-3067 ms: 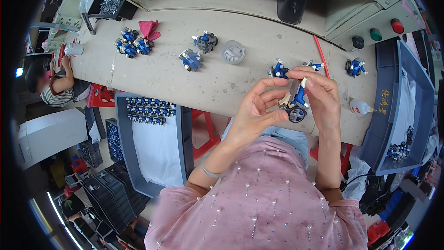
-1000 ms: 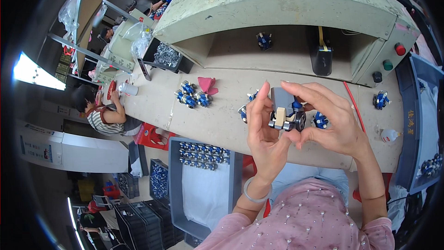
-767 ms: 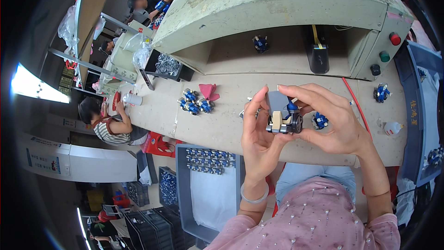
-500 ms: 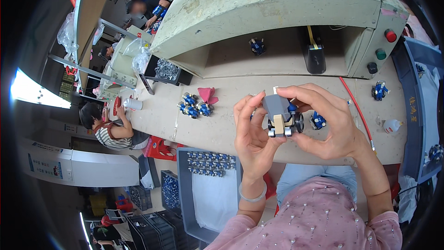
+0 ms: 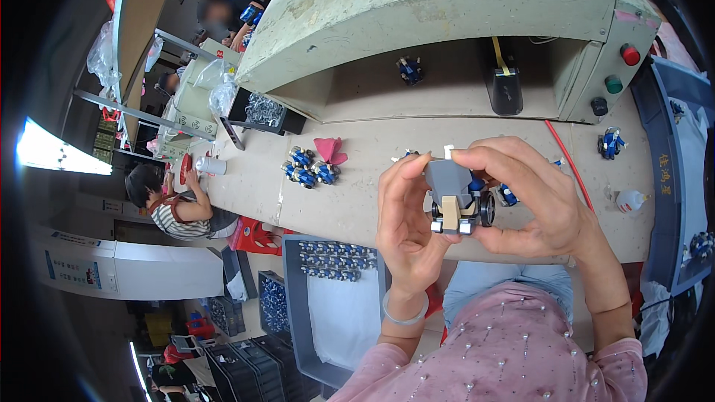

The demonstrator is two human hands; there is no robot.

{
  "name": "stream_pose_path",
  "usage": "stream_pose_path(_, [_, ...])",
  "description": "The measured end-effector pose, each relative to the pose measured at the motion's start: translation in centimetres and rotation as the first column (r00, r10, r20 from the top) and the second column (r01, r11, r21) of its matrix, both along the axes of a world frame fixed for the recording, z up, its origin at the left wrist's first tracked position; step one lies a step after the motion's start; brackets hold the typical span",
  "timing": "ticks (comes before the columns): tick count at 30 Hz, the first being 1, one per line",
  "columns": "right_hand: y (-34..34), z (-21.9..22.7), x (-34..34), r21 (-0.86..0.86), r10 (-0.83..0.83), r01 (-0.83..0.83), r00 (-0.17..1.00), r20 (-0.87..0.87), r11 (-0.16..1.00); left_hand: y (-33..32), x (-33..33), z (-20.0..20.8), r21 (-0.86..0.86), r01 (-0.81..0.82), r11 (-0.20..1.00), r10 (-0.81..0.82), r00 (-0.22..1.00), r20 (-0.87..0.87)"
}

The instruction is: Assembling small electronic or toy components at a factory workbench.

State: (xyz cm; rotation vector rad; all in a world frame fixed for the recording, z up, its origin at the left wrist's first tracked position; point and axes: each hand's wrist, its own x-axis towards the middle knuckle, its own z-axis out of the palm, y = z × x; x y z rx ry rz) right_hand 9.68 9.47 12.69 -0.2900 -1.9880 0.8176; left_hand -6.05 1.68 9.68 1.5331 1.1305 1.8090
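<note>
I hold a small toy vehicle (image 5: 456,201) up in front of me, above the workbench (image 5: 350,201). It has a grey body, a tan block on its near face, black wheels and blue parts behind. My left hand (image 5: 406,223) grips its left side with fingers and thumb. My right hand (image 5: 532,197) wraps over its top and right side, the thumb below the wheel. Both hands are closed on it together.
Several blue toy pieces (image 5: 305,173) and a red scrap (image 5: 328,150) lie on the bench. A grey tray (image 5: 328,294) with rows of blue toys sits lower left. A green press machine (image 5: 477,22) with buttons stands behind. Another person (image 5: 167,201) sits at left.
My head has tilted up, so the machine fills more of the view. Both hands have kept hold of the toy, turning it so the tan block faces me.
</note>
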Motion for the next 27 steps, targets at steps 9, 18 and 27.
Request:
stream_pose_path(9, [0.0,0.0,0.3,0.004,0.024,-0.024,1.0,0.003,1.0,0.0,0.2,-0.3,0.021,-0.014,1.0,0.015,1.0,-0.012])
stream_pose_path(18, [0.1,-0.3,0.5,-0.099,0.013,-0.011,1.0,0.016,0.995,0.8,0.7,-1.1,0.147,0.026,0.989,-0.056,0.978,0.203])
stream_pose_path(27, [-0.1,-0.9,0.0,-0.134,-0.061,0.057,0.998,-0.026,0.989,1.2,1.3,-1.9,0.221,-0.081,0.972,0.069,0.996,0.062])
